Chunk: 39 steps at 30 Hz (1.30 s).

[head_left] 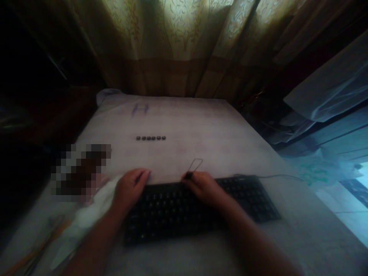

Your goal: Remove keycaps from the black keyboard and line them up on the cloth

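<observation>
A black keyboard (172, 214) lies on the cloth-covered table, its left part between my forearms. My left hand (130, 188) rests at the keyboard's upper left corner, its fingers curled together; what they hold, if anything, is hidden. Over the keyboard's back edge, my right hand (201, 186) pinches a small dark piece with a thin wire loop (197, 164) standing out from it. Beyond both hands, several small dark keycaps (148, 138) sit in a short row on the cloth.
At the left lie a pixelated item (83, 172), a white cloth (92, 211) and a blurred orange tool (37, 251). The keyboard cable (278, 176) runs right across the table (195, 119). Curtains (178, 46) hang behind.
</observation>
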Motion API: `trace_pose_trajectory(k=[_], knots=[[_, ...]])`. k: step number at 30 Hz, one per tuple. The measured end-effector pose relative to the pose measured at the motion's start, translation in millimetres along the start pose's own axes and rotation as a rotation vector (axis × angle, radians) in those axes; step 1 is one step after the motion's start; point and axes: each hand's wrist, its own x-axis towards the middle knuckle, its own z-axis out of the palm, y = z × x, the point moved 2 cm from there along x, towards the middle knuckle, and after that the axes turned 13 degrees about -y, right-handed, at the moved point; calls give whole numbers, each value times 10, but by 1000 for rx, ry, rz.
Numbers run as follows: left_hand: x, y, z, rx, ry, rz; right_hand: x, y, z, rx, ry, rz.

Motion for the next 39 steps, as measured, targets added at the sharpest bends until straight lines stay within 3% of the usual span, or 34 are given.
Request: trace_pose_trajectory(k=[11, 18, 21, 28, 32, 39], knots=[[4, -9, 4, 4, 6, 16, -18, 55, 21, 82, 61, -36], [5, -2, 10, 21, 13, 11, -33, 134, 67, 539, 133, -28], [7, -11, 10, 25, 14, 16, -20, 142, 70, 634, 171, -4], [-66, 178, -89, 81, -8, 127, 61, -108, -115, 607, 162, 16], [-134, 336, -119, -12, 3, 148, 225, -283, -249, 603, 157, -32], [-158, 403, -47, -285, -65, 57, 467, -370, -34, 676, 97, -78]])
